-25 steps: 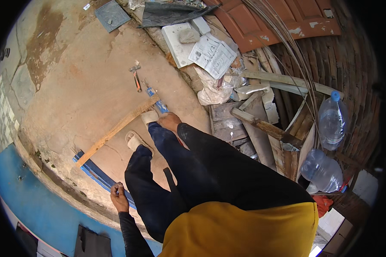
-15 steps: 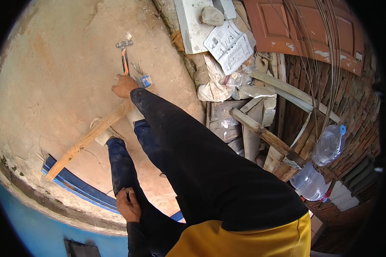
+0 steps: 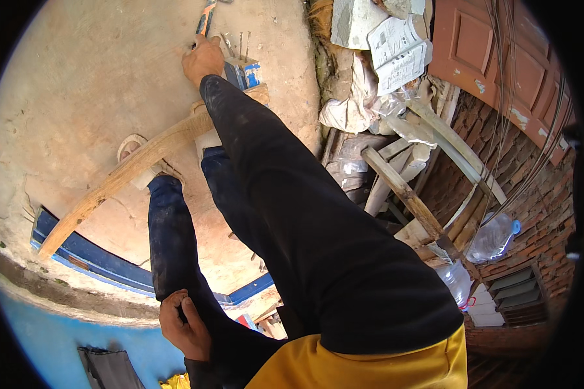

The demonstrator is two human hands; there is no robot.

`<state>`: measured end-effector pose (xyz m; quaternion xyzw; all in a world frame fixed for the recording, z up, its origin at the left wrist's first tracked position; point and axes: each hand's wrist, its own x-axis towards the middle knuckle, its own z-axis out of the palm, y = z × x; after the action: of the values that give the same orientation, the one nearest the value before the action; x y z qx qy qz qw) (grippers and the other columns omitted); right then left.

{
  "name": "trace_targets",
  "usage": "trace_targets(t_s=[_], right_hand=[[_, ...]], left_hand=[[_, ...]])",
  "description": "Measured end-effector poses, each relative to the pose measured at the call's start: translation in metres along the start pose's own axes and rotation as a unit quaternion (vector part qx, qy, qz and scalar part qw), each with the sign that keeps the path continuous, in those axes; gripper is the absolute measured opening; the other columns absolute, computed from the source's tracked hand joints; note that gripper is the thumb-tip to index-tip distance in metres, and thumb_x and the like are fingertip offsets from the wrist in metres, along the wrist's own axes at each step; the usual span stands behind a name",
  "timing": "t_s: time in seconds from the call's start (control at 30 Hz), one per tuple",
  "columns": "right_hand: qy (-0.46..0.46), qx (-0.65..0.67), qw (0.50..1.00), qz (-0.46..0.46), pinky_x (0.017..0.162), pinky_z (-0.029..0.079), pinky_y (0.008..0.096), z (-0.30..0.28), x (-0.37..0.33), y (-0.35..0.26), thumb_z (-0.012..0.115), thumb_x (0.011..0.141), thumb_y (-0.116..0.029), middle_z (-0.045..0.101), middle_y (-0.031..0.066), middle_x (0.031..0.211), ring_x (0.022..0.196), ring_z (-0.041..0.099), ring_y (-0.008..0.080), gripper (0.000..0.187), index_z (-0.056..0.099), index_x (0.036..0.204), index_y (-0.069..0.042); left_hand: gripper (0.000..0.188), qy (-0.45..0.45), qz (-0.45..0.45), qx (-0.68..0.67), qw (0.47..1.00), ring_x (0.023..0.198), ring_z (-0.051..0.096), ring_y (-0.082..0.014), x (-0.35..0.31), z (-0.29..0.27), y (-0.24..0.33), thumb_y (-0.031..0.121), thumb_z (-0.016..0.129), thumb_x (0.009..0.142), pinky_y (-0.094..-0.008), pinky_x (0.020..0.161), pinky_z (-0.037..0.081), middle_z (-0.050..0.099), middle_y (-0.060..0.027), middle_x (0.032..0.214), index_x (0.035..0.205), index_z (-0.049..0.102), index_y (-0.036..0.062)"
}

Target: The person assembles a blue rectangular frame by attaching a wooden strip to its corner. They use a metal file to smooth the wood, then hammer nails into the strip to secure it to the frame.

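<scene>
My right hand (image 3: 204, 59) reaches far forward, its fingers closed round the handle end of a hammer (image 3: 206, 21) with an orange and black grip. The hammer's head is mostly cut off by the top edge. Just right of that hand is a blue-painted wooden block (image 3: 243, 74) with several nails standing up from it. A long wooden plank (image 3: 126, 167) runs under my right wrist toward the lower left, over my feet. My left hand (image 3: 185, 326) rests by my knee with curled fingers; whatever they may hold is hidden.
A blue-painted board (image 3: 104, 260) lies on the ground at left, under the plank's end. To the right are scrap wood (image 3: 402, 191), a printed sheet (image 3: 401, 55), clear plastic bottles (image 3: 493, 236), hanging wires and a brown door panel (image 3: 493, 55). A blue wall (image 3: 39, 324) stands at lower left.
The view has shifted, so ground and plank sit differently in it, and the hammer's head has slid to the top edge. My right hand stays at the handle; my left stays curled by the knee.
</scene>
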<state>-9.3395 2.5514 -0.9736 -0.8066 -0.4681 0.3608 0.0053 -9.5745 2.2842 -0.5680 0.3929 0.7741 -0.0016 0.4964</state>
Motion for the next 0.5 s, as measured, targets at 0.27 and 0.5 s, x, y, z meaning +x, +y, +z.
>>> trace_targets(t_s=[0.27,0.5], right_hand=[[-0.175,0.408,0.877,0.185,0.063,0.064,0.0505,-0.165,-0.052,-0.082,0.058,0.105,-0.028,0.072,0.0226,0.093,0.070,0.074,0.0324,0.045,0.043,0.134,0.003],[-0.394,0.498,0.772,-0.034,0.078,0.058,0.0318,-0.361,-0.390,-0.080,0.075,0.088,-0.016,0.068,0.0081,0.103,0.085,0.069,0.0181,0.073,0.049,0.155,0.000]], left_hand=[[0.021,-0.040,0.133,0.014,0.990,0.086,0.071,-0.0342,0.007,0.006,0.032,0.020,0.063,0.106,-0.0411,0.081,0.055,0.074,-0.0162,0.093,0.101,0.070,0.0009],[0.012,-0.211,0.105,-0.213,0.948,0.069,0.059,-0.0119,0.016,-0.027,0.024,0.010,0.064,0.107,-0.0266,0.068,0.048,0.064,-0.0007,0.078,0.096,0.066,0.0049]])
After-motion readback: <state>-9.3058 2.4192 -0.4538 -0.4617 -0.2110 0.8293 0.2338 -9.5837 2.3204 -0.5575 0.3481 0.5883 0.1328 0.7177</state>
